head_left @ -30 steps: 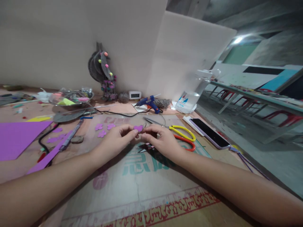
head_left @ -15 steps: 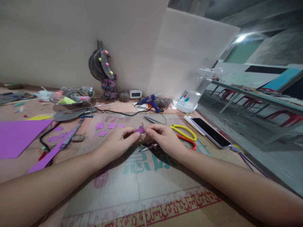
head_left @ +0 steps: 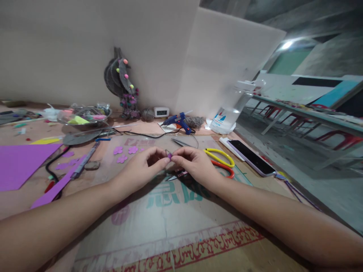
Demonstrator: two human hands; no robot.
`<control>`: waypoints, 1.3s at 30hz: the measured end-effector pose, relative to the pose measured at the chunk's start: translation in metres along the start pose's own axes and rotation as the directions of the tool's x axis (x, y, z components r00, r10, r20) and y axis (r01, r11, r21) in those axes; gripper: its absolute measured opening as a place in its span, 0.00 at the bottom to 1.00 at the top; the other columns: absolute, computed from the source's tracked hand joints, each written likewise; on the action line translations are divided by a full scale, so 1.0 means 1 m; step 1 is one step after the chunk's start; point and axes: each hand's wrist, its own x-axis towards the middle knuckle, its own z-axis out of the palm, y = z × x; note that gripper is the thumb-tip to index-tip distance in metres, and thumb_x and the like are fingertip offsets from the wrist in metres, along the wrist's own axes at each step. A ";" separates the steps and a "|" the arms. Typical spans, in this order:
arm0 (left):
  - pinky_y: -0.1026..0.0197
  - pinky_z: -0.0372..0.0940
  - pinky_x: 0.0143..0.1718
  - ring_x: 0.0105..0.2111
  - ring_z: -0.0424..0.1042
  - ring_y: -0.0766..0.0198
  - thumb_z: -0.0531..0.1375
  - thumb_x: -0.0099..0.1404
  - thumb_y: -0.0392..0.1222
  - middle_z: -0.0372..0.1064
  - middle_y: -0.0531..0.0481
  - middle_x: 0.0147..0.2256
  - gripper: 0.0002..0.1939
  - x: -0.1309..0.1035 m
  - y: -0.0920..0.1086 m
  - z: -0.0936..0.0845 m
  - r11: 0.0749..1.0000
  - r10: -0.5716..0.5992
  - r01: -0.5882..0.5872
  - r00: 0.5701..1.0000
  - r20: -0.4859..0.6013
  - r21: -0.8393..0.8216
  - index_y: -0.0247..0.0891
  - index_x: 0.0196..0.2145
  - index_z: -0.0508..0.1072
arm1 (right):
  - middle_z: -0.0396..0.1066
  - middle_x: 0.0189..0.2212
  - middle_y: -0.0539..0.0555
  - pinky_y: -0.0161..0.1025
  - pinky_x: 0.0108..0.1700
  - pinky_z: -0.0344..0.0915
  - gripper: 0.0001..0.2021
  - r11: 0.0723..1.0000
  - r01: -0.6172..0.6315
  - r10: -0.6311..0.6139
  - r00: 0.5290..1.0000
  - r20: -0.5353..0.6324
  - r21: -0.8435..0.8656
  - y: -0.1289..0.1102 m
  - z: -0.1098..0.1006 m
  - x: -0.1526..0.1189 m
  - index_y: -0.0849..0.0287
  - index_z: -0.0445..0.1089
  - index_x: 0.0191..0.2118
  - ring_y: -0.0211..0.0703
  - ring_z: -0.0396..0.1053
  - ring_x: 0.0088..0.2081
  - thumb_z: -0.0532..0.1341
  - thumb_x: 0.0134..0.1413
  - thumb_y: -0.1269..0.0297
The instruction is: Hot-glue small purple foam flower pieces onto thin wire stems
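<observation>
Between the fingertips of both hands is a small purple flower cutout (head_left: 169, 155), mostly covered by the fingers; a thin wire or strand shows just above it. My left hand (head_left: 150, 161) pinches it from the left, thumb against forefinger. From the other side my right hand (head_left: 193, 161) pinches it too. Scissors with one yellow and one red handle (head_left: 219, 157) lie right beside and partly behind my right hand. Under the fingers a small pair of snips (head_left: 176, 175) rests on the mat. Several purple flower cutouts (head_left: 132, 150) lie left of my left hand.
A blue glue gun (head_left: 178, 121), a small white clock (head_left: 161, 112) and a clear water jug (head_left: 225, 117) stand along the back. At right lies a phone (head_left: 251, 158). Purple sheet (head_left: 25, 164), a pen (head_left: 85, 162) and a filled bowl (head_left: 83, 115) are at left.
The fingertips have drawn closer together over the purple flower cutout, so less of it shows. The whole view has shifted slightly; the other things lie as before.
</observation>
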 end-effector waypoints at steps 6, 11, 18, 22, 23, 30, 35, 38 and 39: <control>0.61 0.61 0.33 0.32 0.69 0.62 0.53 0.63 0.46 0.71 0.51 0.30 0.11 0.001 0.001 0.000 0.999 -0.030 0.030 0.999 -0.042 -0.020 0.37 0.33 0.69 | 0.67 0.24 0.48 0.34 0.30 0.64 0.09 0.981 0.144 -0.155 0.985 -0.080 -0.132 -0.002 -0.008 0.003 0.59 0.67 0.32 0.35 0.66 0.26 0.59 0.54 0.58; 0.61 0.61 0.33 0.32 0.70 0.62 0.53 0.64 0.46 0.71 0.51 0.31 0.11 0.000 -0.002 0.001 0.999 0.017 -0.017 1.000 -0.017 0.039 0.38 0.35 0.70 | 0.69 0.30 0.51 0.37 0.36 0.64 0.08 0.917 0.220 -0.254 0.965 -0.061 -0.334 -0.006 -0.013 0.004 0.59 0.70 0.30 0.39 0.67 0.32 0.59 0.54 0.60; 0.62 0.61 0.33 0.32 0.69 0.62 0.54 0.64 0.43 0.72 0.52 0.31 0.09 -0.002 0.000 0.001 0.989 0.074 -0.077 0.997 0.027 0.122 0.39 0.34 0.72 | 0.70 0.31 0.52 0.38 0.38 0.64 0.07 0.904 0.237 -0.244 0.969 0.027 -0.355 -0.008 -0.009 -0.002 0.58 0.73 0.33 0.40 0.67 0.34 0.59 0.54 0.62; 0.61 0.61 0.35 0.34 0.69 0.62 0.54 0.64 0.42 0.72 0.52 0.33 0.08 -0.003 0.001 0.001 0.984 0.093 -0.098 0.995 0.039 0.149 0.40 0.33 0.72 | 0.70 0.31 0.52 0.38 0.37 0.64 0.07 0.922 0.194 -0.196 0.980 0.029 -0.336 -0.008 -0.009 -0.001 0.59 0.73 0.32 0.39 0.67 0.34 0.59 0.54 0.62; 0.61 0.61 0.35 0.34 0.69 0.62 0.54 0.64 0.42 0.72 0.52 0.33 0.08 -0.004 0.002 0.002 0.983 0.096 -0.101 0.995 0.041 0.155 0.40 0.33 0.72 | 0.70 0.31 0.52 0.38 0.37 0.64 0.07 0.925 0.186 -0.186 0.982 0.033 -0.331 -0.008 -0.009 -0.001 0.59 0.73 0.32 0.39 0.67 0.33 0.59 0.54 0.62; 0.62 0.60 0.35 0.34 0.69 0.63 0.54 0.64 0.42 0.72 0.52 0.32 0.08 -0.005 0.002 0.002 0.972 0.132 -0.141 0.990 0.057 0.190 0.39 0.32 0.71 | 0.71 0.27 0.51 0.35 0.34 0.63 0.07 0.968 0.093 -0.085 0.995 0.045 -0.233 -0.011 -0.007 -0.002 0.61 0.72 0.30 0.37 0.67 0.30 0.62 0.49 0.62; 0.62 0.61 0.35 0.34 0.69 0.64 0.54 0.65 0.42 0.72 0.53 0.32 0.08 -0.005 0.001 0.002 0.970 0.138 -0.149 0.988 0.067 0.190 0.39 0.33 0.72 | 0.68 0.24 0.49 0.34 0.31 0.63 0.09 0.997 0.027 -0.022 0.998 0.060 -0.075 -0.010 -0.005 -0.002 0.61 0.69 0.30 0.35 0.65 0.27 0.62 0.49 0.60; 0.62 0.61 0.36 0.34 0.69 0.63 0.54 0.64 0.40 0.72 0.52 0.33 0.07 -0.004 0.001 0.002 0.968 0.133 -0.142 0.990 0.055 0.205 0.39 0.33 0.72 | 0.64 0.23 0.47 0.34 0.29 0.62 0.09 0.999 0.044 -0.044 0.999 0.013 -0.003 -0.006 -0.006 0.001 0.59 0.65 0.31 0.34 0.64 0.25 0.60 0.52 0.58; 0.62 0.61 0.36 0.34 0.69 0.63 0.55 0.63 0.40 0.72 0.52 0.33 0.06 -0.004 0.001 0.002 0.969 0.131 -0.138 0.990 0.049 0.205 0.39 0.33 0.72 | 0.62 0.22 0.46 0.33 0.28 0.61 0.10 0.997 0.080 -0.080 0.996 -0.039 -0.014 -0.004 -0.008 0.003 0.59 0.64 0.31 0.34 0.62 0.24 0.59 0.54 0.58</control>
